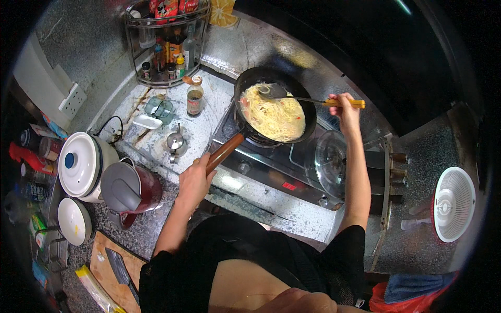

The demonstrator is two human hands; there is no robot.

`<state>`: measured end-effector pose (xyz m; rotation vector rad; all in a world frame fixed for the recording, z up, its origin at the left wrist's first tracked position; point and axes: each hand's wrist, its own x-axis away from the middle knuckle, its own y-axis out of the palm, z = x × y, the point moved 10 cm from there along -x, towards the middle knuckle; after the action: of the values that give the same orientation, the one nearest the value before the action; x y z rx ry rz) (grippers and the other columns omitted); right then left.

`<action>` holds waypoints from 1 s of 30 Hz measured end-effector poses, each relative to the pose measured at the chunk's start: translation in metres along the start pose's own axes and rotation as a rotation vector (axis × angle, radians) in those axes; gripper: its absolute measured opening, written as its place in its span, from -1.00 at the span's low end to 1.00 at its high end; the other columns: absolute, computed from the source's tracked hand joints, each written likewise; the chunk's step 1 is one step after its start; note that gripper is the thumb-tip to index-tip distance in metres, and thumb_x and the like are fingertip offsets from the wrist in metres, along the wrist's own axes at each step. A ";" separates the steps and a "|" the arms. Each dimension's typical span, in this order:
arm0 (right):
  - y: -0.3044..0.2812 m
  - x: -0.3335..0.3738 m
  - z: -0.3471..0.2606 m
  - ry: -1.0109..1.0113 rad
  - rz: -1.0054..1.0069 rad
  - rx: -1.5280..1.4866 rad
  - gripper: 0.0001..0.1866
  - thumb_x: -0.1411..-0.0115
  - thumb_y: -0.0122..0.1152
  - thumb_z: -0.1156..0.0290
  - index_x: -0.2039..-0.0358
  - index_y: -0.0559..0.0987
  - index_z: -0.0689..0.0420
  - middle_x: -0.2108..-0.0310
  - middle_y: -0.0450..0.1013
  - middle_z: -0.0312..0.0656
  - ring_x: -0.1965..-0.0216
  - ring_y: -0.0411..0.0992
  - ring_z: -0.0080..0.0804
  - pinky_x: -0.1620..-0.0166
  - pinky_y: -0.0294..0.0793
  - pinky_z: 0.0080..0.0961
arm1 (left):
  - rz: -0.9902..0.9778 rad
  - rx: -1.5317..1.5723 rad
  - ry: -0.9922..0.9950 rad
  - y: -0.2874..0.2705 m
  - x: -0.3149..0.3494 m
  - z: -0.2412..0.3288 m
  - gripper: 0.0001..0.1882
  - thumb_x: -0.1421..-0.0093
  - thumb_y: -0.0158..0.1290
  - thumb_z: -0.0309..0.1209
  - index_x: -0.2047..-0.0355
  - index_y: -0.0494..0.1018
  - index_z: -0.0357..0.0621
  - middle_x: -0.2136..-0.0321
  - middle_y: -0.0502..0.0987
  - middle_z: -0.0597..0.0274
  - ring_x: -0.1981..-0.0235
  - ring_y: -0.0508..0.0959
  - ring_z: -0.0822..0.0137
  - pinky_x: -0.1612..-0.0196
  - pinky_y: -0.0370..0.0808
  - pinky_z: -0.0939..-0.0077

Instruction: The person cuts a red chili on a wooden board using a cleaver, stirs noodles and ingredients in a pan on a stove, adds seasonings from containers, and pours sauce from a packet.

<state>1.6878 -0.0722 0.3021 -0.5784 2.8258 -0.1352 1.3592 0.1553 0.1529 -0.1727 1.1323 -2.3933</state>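
A dark wok [274, 75] stands on the gas stove [261, 167], with pale yellow noodles [279, 117] and a few reddish bits in some liquid. My left hand [194, 180] is closed around the wok's brown wooden handle [227, 151]. From the right, my right hand [344, 107] grips the yellow handle of a long metal spatula [308, 99]. Its dark, rounded head rests in the noodles near the wok's far left side. A glass lid [330, 161] lies on the stove to the right of the wok, partly behind my right forearm.
Left of the stove are a sauce bottle [194, 96], a small metal pot [175, 141] and a white dish [147, 122]. A bottle rack [167, 52] fills the corner. Nearer stand a white lidded pot [81, 164], a dark red kettle [148, 185] and a cutting board [107, 266] with a knife [121, 268].
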 end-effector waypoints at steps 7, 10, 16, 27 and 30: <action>0.012 0.002 0.052 0.110 0.000 -0.028 -0.82 -0.18 -0.10 0.36 0.47 0.39 0.18 0.37 0.48 -0.12 0.69 0.37 -0.61 0.59 0.42 -0.71 | 0.014 0.028 -0.018 0.000 0.002 -0.003 -0.55 0.02 0.09 -0.40 0.10 0.26 -0.15 0.41 0.45 -0.08 0.40 0.49 -0.06 0.38 0.41 0.15; 0.010 0.014 0.043 0.147 -0.014 0.052 -0.83 -0.17 -0.11 0.39 0.49 0.39 0.18 0.38 0.48 -0.12 0.70 0.36 -0.63 0.61 0.40 -0.73 | 0.007 0.051 -0.059 0.000 0.002 -0.007 -0.55 0.03 0.10 -0.40 0.10 0.28 -0.14 0.38 0.45 -0.06 0.35 0.48 -0.05 0.34 0.39 0.18; 0.003 0.034 0.025 0.189 -0.071 0.176 -0.83 -0.17 -0.10 0.38 0.49 0.38 0.17 0.39 0.49 -0.14 0.73 0.31 -0.66 0.64 0.35 -0.75 | -0.007 0.038 -0.069 0.002 0.002 -0.008 -0.55 0.02 0.09 -0.39 0.09 0.27 -0.13 0.38 0.46 -0.05 0.35 0.48 -0.05 0.34 0.39 0.18; -0.031 0.058 -0.039 0.160 -0.137 0.377 -0.81 -0.18 -0.06 0.33 0.53 0.38 0.12 0.42 0.48 -0.16 0.74 0.29 -0.67 0.67 0.29 -0.77 | 0.006 0.037 -0.058 0.002 0.002 -0.007 -0.56 0.03 0.10 -0.40 0.10 0.27 -0.13 0.39 0.46 -0.05 0.36 0.48 -0.04 0.34 0.39 0.19; -0.028 0.056 -0.070 0.057 -0.118 0.448 -0.79 -0.19 -0.06 0.30 0.52 0.38 0.13 0.42 0.48 -0.16 0.74 0.29 -0.67 0.67 0.29 -0.76 | -0.001 0.035 -0.079 0.001 0.002 -0.008 -0.56 0.03 0.10 -0.40 0.10 0.27 -0.13 0.38 0.46 -0.05 0.36 0.48 -0.03 0.33 0.39 0.20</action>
<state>1.6299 -0.1170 0.3602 -0.6385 2.6796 -0.7925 1.3552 0.1594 0.1463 -0.2545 1.0539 -2.3838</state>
